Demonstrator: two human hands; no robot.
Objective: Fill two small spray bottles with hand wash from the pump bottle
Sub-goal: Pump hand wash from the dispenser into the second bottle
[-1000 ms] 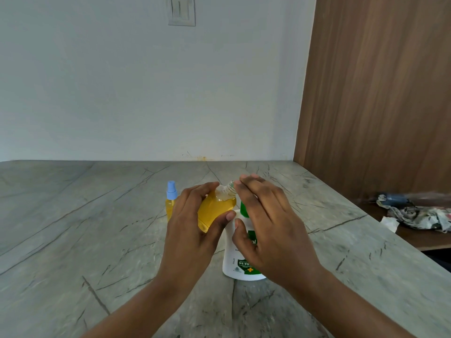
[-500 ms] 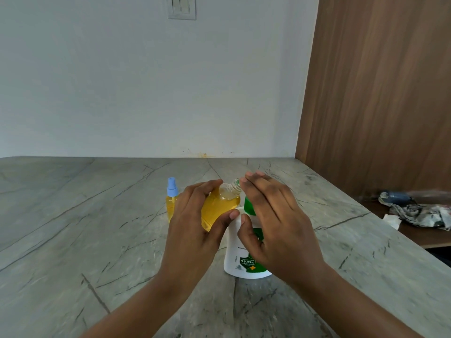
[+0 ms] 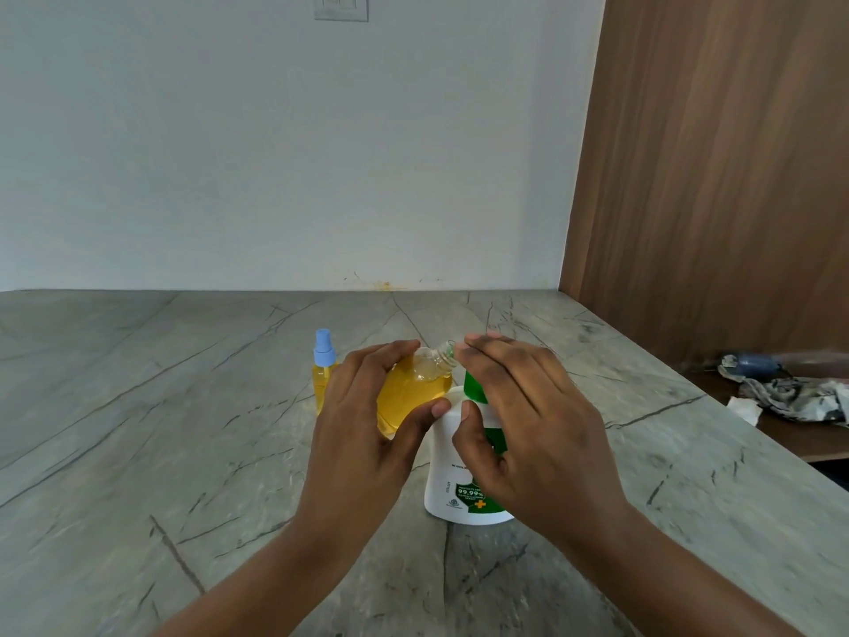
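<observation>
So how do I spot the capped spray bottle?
Look at the grey stone counter. Just left of the left hand stands a slim bottle of yellow liquid. Unlike the open bottle in that hand, it wears a pale blue spray cap.

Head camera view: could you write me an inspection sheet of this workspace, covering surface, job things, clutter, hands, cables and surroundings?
Surface: grey veined stone counter.
Job's things: white pump bottle with green pump head stands upright; clear round uncapped bottle of yellow liquid is tilted, neck toward the pump head; small yellow-filled spray bottle with blue cap stands upright behind the left hand.
Clutter: crumpled cloth on a lower brown shelf at the right.
Hands: left hand grips the round bottle; right hand lies over the pump head, fingers fairly straight.
Cables: nothing seen.
Surroundings: white wall with a switch plate; wooden panel at the right.
</observation>
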